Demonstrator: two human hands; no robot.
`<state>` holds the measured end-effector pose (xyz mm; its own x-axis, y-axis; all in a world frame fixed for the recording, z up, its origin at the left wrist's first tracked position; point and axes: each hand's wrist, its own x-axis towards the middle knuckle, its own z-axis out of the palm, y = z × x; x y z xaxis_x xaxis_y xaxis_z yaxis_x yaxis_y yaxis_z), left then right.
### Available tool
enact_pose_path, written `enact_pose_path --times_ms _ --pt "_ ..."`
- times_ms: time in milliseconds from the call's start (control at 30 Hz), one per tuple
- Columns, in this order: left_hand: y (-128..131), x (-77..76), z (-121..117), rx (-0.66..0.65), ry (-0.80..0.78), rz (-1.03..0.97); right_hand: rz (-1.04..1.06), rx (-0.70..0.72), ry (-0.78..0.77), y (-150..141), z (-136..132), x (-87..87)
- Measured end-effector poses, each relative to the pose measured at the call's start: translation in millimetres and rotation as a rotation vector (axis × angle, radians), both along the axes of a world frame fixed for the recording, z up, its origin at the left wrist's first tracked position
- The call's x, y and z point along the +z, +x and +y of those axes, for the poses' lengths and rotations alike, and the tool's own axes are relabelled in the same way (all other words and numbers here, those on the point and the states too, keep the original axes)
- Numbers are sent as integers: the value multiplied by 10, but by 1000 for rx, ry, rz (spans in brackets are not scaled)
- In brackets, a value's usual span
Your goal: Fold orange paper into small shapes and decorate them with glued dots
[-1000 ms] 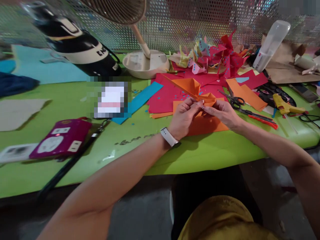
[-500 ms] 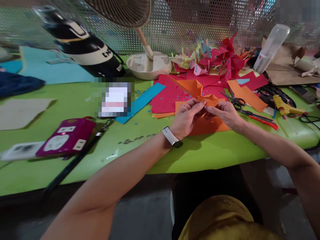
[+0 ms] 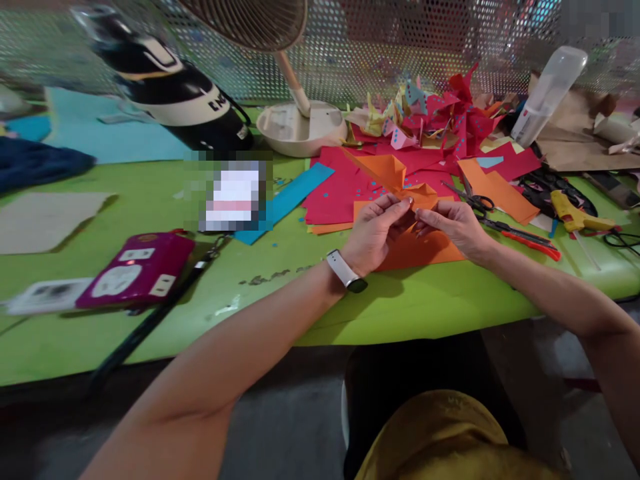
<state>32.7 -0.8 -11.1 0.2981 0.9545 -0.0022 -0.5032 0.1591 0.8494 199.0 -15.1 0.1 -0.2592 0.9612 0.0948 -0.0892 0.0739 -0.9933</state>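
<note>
A folded orange origami figure (image 3: 391, 172), with a long pointed flap toward the upper left, is held up over the table. My left hand (image 3: 376, 230) pinches its lower part between thumb and fingers; a pale-banded watch is on that wrist. On the other side, my right hand (image 3: 457, 230) has its thumb and fingers closed at the figure's lower right edge. The fingers partly hide the folds there. Beneath both hands lies a flat orange sheet (image 3: 425, 252), and behind it are stacked red sheets (image 3: 327, 193) with small blue bits on them.
Scissors (image 3: 481, 201), a red-handled cutter (image 3: 533, 245) and a yellow glue gun (image 3: 575, 215) lie to the right. Folded paper figures (image 3: 457, 120) are heaped behind, beside a fan base (image 3: 280, 133). A bottle (image 3: 190, 103), phone (image 3: 235, 193) and purple device (image 3: 135, 270) sit left.
My right thumb and fingers have shifted slightly right, widening the gap from my left thumb. The origami figure stays in my hands, and the whole view has moved a little.
</note>
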Motion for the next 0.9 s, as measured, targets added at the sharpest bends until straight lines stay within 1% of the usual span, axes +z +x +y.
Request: enact_pose_path --times_ms 533,900 --pt "25 -6 17 2 -4 -27 8 -1 10 5 33 -36" --pt "30 7 13 6 -27 -42 30 2 -22 24 44 -35"
